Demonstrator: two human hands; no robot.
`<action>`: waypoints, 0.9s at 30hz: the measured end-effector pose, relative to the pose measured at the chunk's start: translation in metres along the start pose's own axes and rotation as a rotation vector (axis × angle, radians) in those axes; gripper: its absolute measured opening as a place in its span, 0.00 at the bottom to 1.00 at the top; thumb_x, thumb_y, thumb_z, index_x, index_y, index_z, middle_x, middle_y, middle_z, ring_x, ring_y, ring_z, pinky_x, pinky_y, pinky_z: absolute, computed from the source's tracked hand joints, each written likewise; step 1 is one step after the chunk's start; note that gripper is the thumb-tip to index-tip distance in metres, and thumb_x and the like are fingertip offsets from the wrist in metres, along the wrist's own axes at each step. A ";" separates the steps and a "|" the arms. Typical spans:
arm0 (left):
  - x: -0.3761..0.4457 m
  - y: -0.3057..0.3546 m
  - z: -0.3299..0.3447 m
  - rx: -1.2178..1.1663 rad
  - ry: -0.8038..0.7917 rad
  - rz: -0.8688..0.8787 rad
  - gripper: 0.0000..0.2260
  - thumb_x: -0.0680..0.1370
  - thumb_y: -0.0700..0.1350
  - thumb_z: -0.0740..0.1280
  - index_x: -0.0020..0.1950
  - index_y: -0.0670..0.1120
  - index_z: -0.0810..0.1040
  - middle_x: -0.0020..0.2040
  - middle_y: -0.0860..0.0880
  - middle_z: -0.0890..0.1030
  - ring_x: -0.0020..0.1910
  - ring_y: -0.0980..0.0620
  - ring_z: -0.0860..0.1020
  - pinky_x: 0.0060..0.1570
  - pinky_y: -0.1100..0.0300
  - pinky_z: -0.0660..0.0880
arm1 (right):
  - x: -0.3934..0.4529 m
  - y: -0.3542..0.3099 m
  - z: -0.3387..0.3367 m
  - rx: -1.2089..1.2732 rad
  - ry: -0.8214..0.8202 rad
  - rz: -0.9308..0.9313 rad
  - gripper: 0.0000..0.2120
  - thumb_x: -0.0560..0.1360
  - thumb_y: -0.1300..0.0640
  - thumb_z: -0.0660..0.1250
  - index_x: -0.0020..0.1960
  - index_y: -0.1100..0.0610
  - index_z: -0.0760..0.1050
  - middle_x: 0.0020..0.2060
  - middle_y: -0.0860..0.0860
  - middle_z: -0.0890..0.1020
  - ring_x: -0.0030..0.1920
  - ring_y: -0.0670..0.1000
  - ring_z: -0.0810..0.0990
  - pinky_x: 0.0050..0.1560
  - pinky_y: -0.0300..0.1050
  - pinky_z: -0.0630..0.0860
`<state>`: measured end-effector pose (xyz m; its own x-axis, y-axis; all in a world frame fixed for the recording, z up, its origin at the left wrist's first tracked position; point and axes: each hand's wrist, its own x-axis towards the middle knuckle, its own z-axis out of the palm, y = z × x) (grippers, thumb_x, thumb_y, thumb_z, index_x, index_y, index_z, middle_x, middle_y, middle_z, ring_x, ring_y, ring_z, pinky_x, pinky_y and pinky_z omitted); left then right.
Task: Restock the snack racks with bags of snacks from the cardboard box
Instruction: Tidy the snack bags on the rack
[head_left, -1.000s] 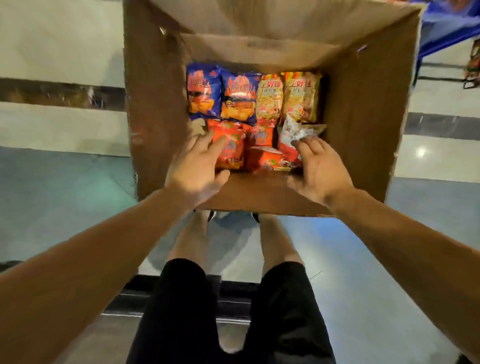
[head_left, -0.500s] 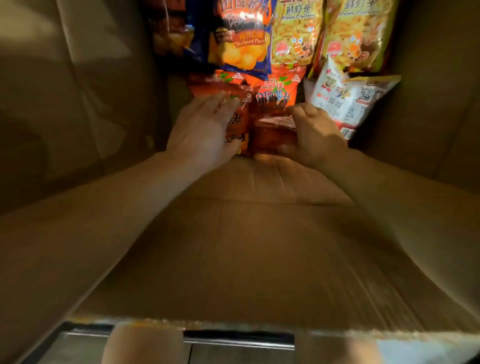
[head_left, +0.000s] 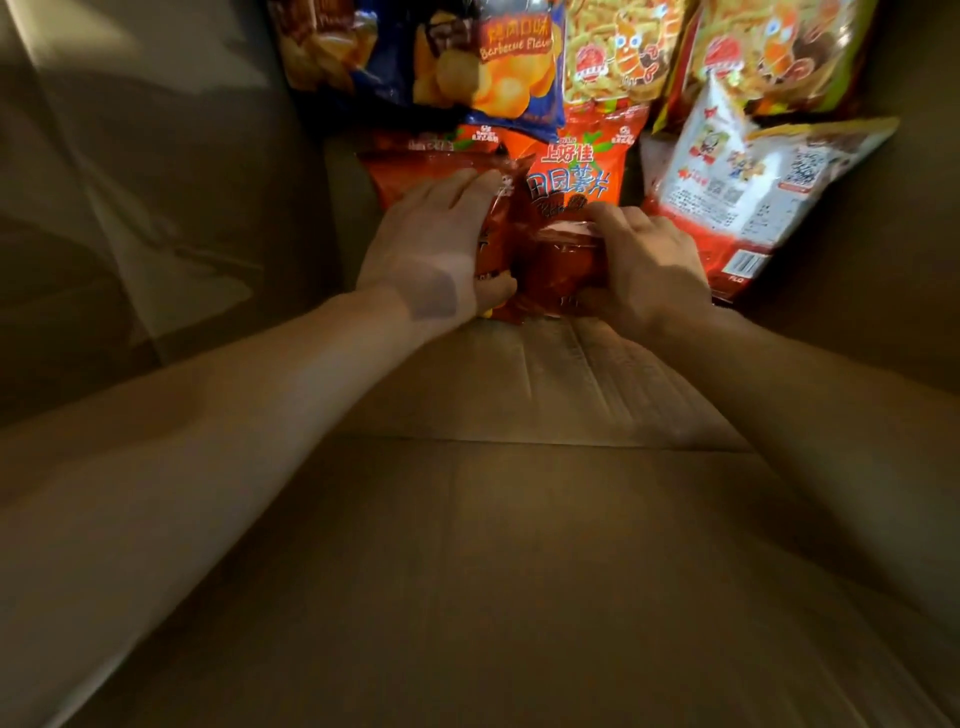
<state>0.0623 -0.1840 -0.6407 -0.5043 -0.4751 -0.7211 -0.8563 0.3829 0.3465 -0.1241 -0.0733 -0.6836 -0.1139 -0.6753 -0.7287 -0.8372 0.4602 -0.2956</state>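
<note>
Deep inside the cardboard box (head_left: 467, 545), both hands had closed on red snack bags lying side by side on its floor. The left hand (head_left: 426, 249) lay over the left red bag (head_left: 493, 260), fingers spread along its top and thumb hooked under the near edge. The right hand (head_left: 644, 270) gripped the right red bag (head_left: 561, 260), fingers curled over its far side and thumb tucked at the near end. Just beyond the grips lay an orange bag (head_left: 576, 171), partly covered by the right red bag. Farther out sat a blue barbecue bag (head_left: 498, 67) and two yellow prawn-cracker bags (head_left: 618, 52), with a white bag (head_left: 743, 192) just right of the right hand. No snack rack was in view. This looked like the pick-up step: both bags seemed secured but not yet lifted. The next move would call for raising them clear of the box walls without crushing them, then carrying them to the racks.
</note>
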 end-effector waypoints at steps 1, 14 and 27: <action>-0.002 0.004 -0.006 -0.045 -0.004 -0.008 0.43 0.74 0.57 0.73 0.81 0.50 0.54 0.80 0.48 0.58 0.78 0.45 0.56 0.76 0.52 0.53 | -0.005 -0.002 -0.009 -0.002 0.009 0.012 0.39 0.69 0.49 0.77 0.74 0.56 0.64 0.65 0.59 0.75 0.63 0.65 0.73 0.62 0.57 0.67; -0.024 0.042 -0.077 -0.729 0.073 0.016 0.33 0.72 0.47 0.78 0.73 0.47 0.68 0.65 0.53 0.76 0.65 0.54 0.72 0.63 0.63 0.71 | -0.046 -0.062 -0.154 0.310 0.154 -0.074 0.34 0.66 0.43 0.73 0.70 0.48 0.71 0.63 0.49 0.79 0.66 0.54 0.75 0.72 0.60 0.65; -0.002 -0.020 -0.064 -1.219 -0.147 -0.261 0.22 0.78 0.43 0.70 0.71 0.53 0.70 0.63 0.54 0.80 0.54 0.62 0.80 0.44 0.65 0.78 | -0.002 -0.055 -0.066 1.246 -0.093 0.246 0.52 0.58 0.39 0.83 0.76 0.48 0.63 0.63 0.48 0.81 0.60 0.50 0.82 0.62 0.54 0.79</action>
<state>0.0733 -0.2417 -0.6076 -0.3545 -0.3041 -0.8842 -0.5141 -0.7265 0.4559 -0.1125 -0.1349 -0.6249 -0.1137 -0.4757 -0.8722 0.2735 0.8290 -0.4878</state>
